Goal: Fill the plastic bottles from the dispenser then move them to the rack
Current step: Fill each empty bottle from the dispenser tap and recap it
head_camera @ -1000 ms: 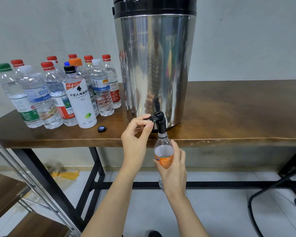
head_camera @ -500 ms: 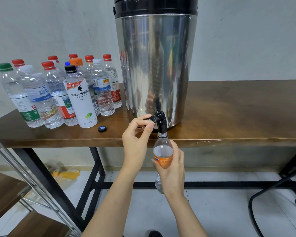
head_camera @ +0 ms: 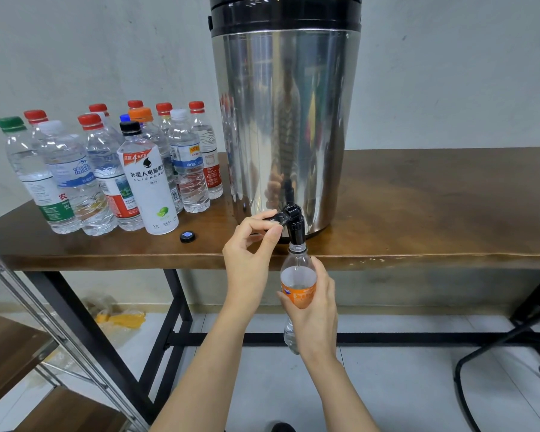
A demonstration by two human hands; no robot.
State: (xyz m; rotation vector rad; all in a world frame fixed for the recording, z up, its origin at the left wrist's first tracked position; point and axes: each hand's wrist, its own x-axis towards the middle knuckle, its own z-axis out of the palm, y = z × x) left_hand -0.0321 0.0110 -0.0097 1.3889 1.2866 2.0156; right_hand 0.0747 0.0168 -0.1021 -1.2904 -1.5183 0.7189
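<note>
**One hand on the bottle, one on the tap**

My right hand [head_camera: 314, 307] is wrapped round the orange-labelled bottle [head_camera: 297, 277]. The thumb lies across the label, the fingers curl behind it, and the bottle stands upright below the table edge. Its clear bottom sticks out under my palm. Straight above this hand, the bottle's open neck sits right up against the spout of the black tap [head_camera: 296, 227]. I cannot tell how full the bottle is.

Just to the left of it, my left hand [head_camera: 250, 260] reaches up to the same tap. It pinches the lever [head_camera: 276, 217] between thumb and forefinger, and the other fingers are loosely curled beneath.

Behind both hands the big steel dispenser [head_camera: 284, 120] stands on the wooden table [head_camera: 434, 213]. Its tap sits at its foot, over the table's front edge.

Left of my left hand, a little way off, a loose black cap [head_camera: 188, 236] lies flat on the tabletop. Further left and back from it is a tight group of capped plastic bottles [head_camera: 85, 182], all upright. Nearest my hand among them is a white-labelled bottle [head_camera: 152, 188] with a black cap. Most of the others have red caps, and there are green, orange, blue and white ones too.

Well down and to the left of my left hand, below table height, is the rack [head_camera: 10, 344], with wooden shelves on a metal frame. Beyond it, something yellow [head_camera: 122, 319] lies on the floor under the table.
</note>
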